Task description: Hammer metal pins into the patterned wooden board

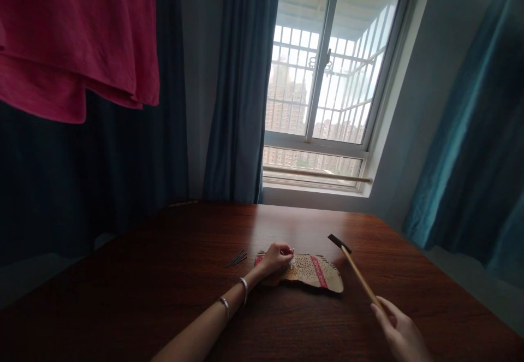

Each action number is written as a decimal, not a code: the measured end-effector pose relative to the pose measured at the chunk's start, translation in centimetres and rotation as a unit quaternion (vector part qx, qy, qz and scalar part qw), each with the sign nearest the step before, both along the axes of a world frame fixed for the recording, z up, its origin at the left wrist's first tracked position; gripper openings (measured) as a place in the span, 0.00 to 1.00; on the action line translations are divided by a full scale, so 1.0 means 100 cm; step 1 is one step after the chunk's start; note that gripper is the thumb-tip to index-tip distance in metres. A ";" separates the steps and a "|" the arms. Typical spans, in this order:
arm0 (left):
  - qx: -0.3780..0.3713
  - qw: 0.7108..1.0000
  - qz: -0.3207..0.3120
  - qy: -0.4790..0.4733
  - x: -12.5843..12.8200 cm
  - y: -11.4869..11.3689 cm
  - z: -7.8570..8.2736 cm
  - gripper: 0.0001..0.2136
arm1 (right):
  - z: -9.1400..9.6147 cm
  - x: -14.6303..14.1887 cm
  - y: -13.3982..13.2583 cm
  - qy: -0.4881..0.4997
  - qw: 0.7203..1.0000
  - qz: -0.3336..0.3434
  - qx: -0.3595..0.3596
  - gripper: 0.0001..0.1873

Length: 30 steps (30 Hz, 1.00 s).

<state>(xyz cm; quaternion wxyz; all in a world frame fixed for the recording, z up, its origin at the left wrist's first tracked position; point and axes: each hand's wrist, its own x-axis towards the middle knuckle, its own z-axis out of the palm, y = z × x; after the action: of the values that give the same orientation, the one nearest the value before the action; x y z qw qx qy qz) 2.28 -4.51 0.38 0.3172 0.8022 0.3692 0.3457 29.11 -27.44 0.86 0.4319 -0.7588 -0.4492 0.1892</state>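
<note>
My right hand (399, 326) is wrapped round the wooden handle of a hammer (360, 277). Its dark, narrow head is raised above the table, to the right of a flat beige piece (303, 269) with wavy edges. Dark specks or small holes cover this piece, and pink-red bands cross it. Over its left part, my left hand (278, 257) is closed in a pinch; a small pale tip shows at the fingertips, too small to name. Small whitish bits (292, 264) lie just below those fingers. Several thin dark rods, like nails (236, 258), lie left of the piece.
The dark reddish-brown wooden table (196, 307) reaches back to a wall below a barred window (319, 78). Blue curtains (241, 89) hang on both sides. A pink cloth (82, 40) hangs at upper left, above table height.
</note>
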 end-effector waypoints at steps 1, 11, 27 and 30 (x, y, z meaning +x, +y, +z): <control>0.000 1.000 0.000 0.001 0.000 0.000 0.000 0.10 | 0.005 -0.009 -0.001 0.086 0.996 0.006 0.027 0.25; 0.010 1.000 0.000 0.014 -0.001 -0.002 0.003 0.08 | 0.048 -0.099 -0.012 0.438 0.891 0.099 0.060 0.33; 0.018 1.000 -0.006 0.016 -0.002 -0.001 0.002 0.07 | 0.051 -0.111 -0.013 0.442 0.891 0.096 0.047 0.32; 0.028 0.999 0.000 0.017 -0.001 0.000 0.001 0.07 | 0.051 -0.112 -0.013 0.445 0.888 0.097 0.068 0.30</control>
<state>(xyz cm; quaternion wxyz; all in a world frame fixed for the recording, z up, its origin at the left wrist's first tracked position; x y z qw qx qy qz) 2.15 -4.49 0.46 0.2884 0.8167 0.3647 0.3419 17.92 -28.73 5.96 0.6163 -0.5163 -0.2933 0.5173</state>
